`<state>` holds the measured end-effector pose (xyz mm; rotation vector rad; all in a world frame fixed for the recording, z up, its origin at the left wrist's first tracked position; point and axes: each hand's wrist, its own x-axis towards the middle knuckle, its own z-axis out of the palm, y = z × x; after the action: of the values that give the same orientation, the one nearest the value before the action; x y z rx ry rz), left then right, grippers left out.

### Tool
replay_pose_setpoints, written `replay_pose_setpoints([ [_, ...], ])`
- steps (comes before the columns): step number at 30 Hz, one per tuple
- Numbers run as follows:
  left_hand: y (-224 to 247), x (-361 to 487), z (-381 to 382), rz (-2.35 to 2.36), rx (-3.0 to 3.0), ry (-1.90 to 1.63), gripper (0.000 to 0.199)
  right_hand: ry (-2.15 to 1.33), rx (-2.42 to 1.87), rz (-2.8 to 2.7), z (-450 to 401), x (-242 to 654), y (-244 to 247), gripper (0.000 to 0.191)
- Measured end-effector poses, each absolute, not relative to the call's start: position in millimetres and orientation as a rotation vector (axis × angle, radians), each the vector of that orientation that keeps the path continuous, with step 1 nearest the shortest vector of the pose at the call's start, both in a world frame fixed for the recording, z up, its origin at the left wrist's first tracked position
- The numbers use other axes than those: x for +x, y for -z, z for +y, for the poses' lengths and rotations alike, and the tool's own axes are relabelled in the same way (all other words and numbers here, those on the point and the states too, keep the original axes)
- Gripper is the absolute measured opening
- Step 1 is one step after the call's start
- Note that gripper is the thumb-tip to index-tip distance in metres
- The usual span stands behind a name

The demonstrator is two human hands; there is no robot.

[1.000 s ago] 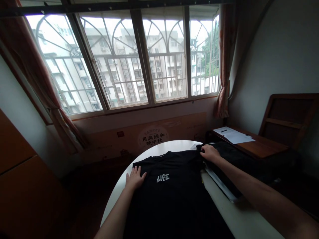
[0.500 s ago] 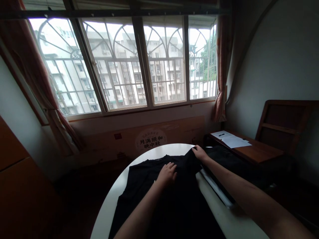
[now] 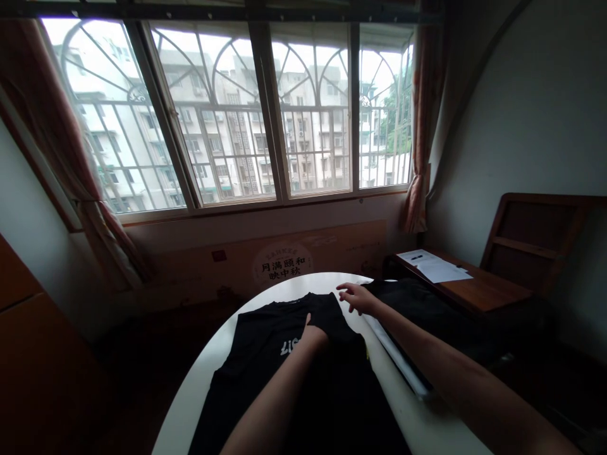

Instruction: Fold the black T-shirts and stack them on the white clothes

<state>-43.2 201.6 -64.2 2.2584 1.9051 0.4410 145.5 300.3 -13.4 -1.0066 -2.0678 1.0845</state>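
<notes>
A black shirt (image 3: 265, 341) with pale lettering on its chest is spread over the round white table (image 3: 183, 401). My left hand (image 3: 314, 330) rests on the shirt beside the lettering; a folded-over part of the black cloth covers most of its fingers, and only the thumb shows clearly. Just past the shirt's upper right edge, my right hand (image 3: 355, 298) hovers with its fingers spread and nothing in them.
Right of the shirt lies a flat, pale-edged object (image 3: 403, 360), with dark cloth (image 3: 417, 303) beyond it. Papers and a pen (image 3: 434, 265) lie on a brown wooden table (image 3: 497, 291) at the right. Windows and curtains stand behind.
The shirt's right sleeve part has been folded inward over my left hand. My right hand has let go of the cloth and moved a little left. More of the lettering shows.
</notes>
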Motion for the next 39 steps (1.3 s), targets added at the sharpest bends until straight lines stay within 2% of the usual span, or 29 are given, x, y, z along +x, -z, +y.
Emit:
replay_pose_setpoints([
  [4,49,-78,198,2.045,2.262,-0.278,0.041,-0.92,-0.992,-2.152,288,171,13,0.042],
  [8,29,-102,202,2.219,2.2,-0.24,0.043,-0.774,-0.98,-2.395,255,172,26,0.066],
  [11,18,-103,211,2.321,2.168,-0.317,0.047,-0.498,-1.065,-2.627,230,159,35,0.075],
  [14,19,-88,222,2.233,2.236,-0.335,0.05,-0.229,-1.18,-2.749,215,149,39,0.067],
  [18,36,-58,239,2.032,2.324,-0.239,0.045,-0.055,-1.284,-2.738,209,152,38,0.046],
  [21,50,-41,251,1.972,2.303,-0.142,0.055,0.021,-1.313,-2.734,207,160,37,0.036],
  [28,65,-28,267,1.97,2.249,-0.058,0.069,0.19,-1.333,-2.816,193,162,40,0.026],
  [31,63,-27,264,2.019,2.229,-0.083,0.071,0.291,-1.35,-2.836,186,157,48,0.029],
  [39,16,-35,196,2.125,2.204,-0.18,0.069,0.396,-1.369,-2.916,176,148,58,0.034],
])
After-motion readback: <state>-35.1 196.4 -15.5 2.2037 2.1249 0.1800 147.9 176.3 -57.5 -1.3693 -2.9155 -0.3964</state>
